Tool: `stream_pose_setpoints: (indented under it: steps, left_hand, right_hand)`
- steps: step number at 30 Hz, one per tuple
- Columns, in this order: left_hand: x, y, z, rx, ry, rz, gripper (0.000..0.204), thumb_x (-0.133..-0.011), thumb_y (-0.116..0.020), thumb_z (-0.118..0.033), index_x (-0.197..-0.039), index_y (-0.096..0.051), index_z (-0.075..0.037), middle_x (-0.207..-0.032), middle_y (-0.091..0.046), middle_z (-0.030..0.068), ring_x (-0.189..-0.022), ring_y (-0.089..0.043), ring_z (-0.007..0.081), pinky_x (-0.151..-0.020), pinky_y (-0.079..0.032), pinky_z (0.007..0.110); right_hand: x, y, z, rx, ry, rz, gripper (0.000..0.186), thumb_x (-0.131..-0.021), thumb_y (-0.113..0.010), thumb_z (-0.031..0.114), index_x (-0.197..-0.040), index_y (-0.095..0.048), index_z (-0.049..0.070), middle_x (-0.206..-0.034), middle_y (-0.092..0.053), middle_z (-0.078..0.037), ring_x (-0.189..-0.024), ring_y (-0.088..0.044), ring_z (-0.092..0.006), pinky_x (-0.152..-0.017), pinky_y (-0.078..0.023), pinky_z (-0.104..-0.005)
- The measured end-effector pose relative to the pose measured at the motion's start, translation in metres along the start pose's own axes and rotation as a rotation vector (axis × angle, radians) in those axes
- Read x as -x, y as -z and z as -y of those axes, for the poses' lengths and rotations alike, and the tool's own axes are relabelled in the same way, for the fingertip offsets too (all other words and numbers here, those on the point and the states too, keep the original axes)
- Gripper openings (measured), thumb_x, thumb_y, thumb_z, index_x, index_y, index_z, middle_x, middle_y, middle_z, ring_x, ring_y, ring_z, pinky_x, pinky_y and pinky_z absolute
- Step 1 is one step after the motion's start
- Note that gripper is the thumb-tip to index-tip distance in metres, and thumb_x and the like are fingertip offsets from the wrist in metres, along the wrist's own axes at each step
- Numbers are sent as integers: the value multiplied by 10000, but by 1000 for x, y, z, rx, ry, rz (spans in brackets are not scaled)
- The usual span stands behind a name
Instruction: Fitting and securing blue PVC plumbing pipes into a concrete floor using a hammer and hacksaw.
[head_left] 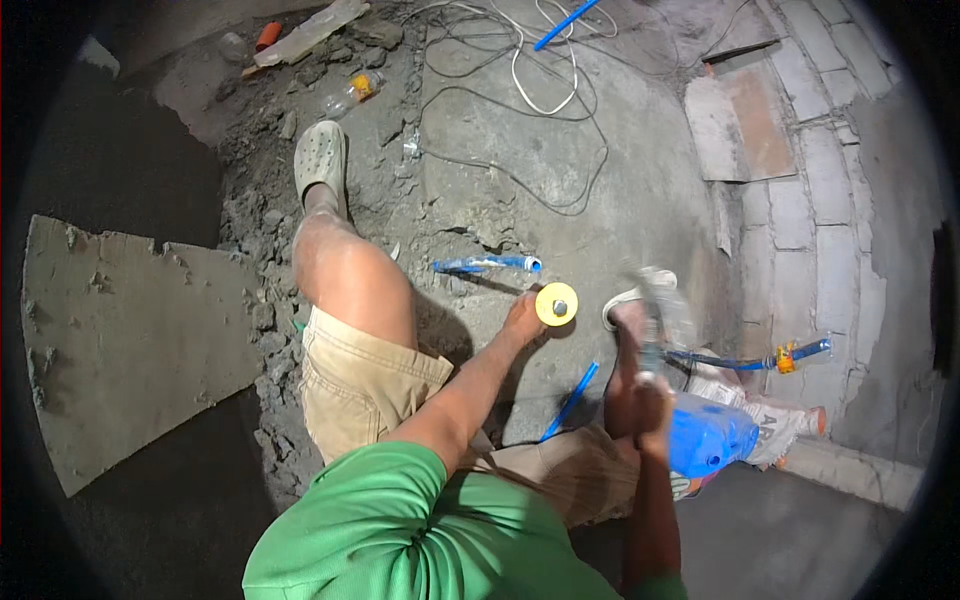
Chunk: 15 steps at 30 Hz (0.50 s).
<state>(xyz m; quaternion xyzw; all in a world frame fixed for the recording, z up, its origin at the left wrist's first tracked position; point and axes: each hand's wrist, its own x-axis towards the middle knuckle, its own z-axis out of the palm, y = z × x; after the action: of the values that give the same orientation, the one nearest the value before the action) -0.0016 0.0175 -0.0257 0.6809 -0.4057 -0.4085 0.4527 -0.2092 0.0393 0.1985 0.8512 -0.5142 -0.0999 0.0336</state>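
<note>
My left hand (522, 320) is closed around a chisel with a round yellow hand guard (547, 297); its metal striking end points up at me, and its tip is hidden below. In my right hand (653, 415) is a hammer (652, 320), raised near my right shin and smeared by motion. Just beyond my left hand, a short blue pipe (485, 264) sticks out from the rough concrete floor. A second blue pipe (570, 402) stands between my legs.
A blue plastic jug (705, 437) and a printed sack (780, 420) lie to my right, by a block wall (835, 240). Cables (600, 150) trail over the far floor. Rubble (255, 215), a plastic bottle (352, 92) and a board (130, 330) are on the left.
</note>
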Motion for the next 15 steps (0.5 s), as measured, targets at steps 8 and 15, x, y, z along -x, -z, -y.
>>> stream_pose_setpoints:
  steps: [8,15]
  left_hand:
    - [-3,-12,3,5,84,135,241,-767,-651,-121,-981,-657,-10,-1012,-644,229,-1007,-604,379,-849,-488,444]
    - [-4,-23,-8,85,155,228,194,-774,-651,-159,-883,-659,1,-908,-648,249,-926,-624,387,-810,-500,468]
  right_hand:
    - [9,-7,-38,-998,366,-99,260,-811,-585,292,-658,-541,86,-609,-550,-96,-543,-543,-245,-493,-398,-332]
    - [0,10,1,-292,-251,211,348,-839,-640,310,-942,-623,-21,-901,-638,-228,-823,-633,-377,-726,-481,-435]
